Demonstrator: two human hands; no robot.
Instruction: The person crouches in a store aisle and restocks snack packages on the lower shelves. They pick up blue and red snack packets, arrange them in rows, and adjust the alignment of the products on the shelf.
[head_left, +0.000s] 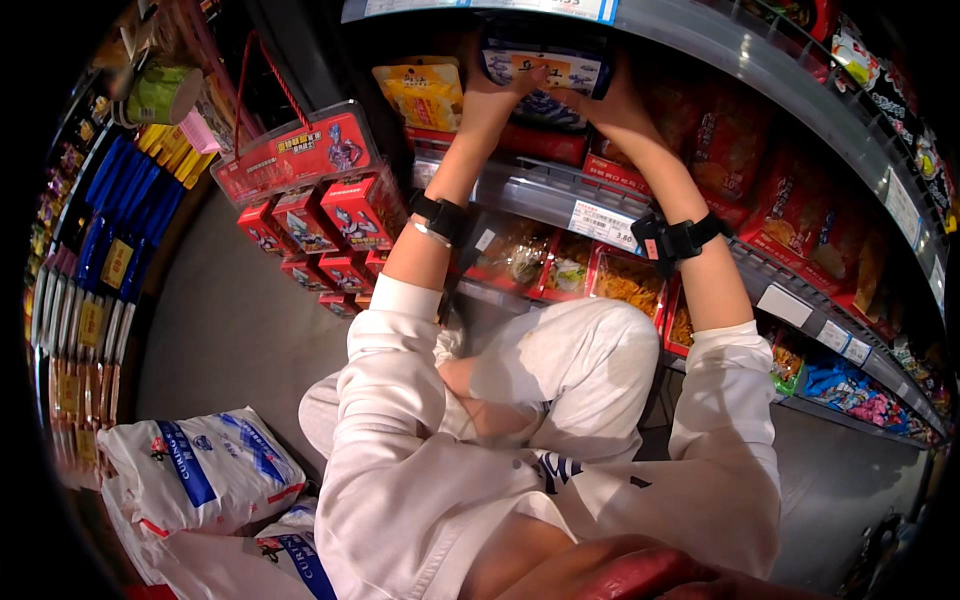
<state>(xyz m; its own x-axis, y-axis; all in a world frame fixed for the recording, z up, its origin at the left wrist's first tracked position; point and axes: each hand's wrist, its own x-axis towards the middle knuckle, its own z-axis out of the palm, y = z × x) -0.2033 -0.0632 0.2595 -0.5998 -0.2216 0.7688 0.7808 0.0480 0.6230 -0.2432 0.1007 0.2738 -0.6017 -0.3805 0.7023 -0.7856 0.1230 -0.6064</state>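
Note:
My left hand (495, 94) and my right hand (604, 101) reach into a store shelf at the top of the view. Between them, held from both sides with the thumbs across the front, is a stack of blue-and-white food pouches (577, 71). The far fingers are hidden behind the pouches and in shadow. More blue pouches (551, 109) stand just below. Yellow food pouches (420, 94) stand left of my left hand. Right of my right forearm, red food packets (727, 142) fill the same shelf.
A grey shelf edge with a price tag (604, 223) runs under my forearms. Red toy boxes (356, 210) hang left of my left forearm. Lower shelf trays hold packaged snacks (626, 281). White printed sacks (202, 469) lie on the floor at lower left, near a snack rack (90, 322).

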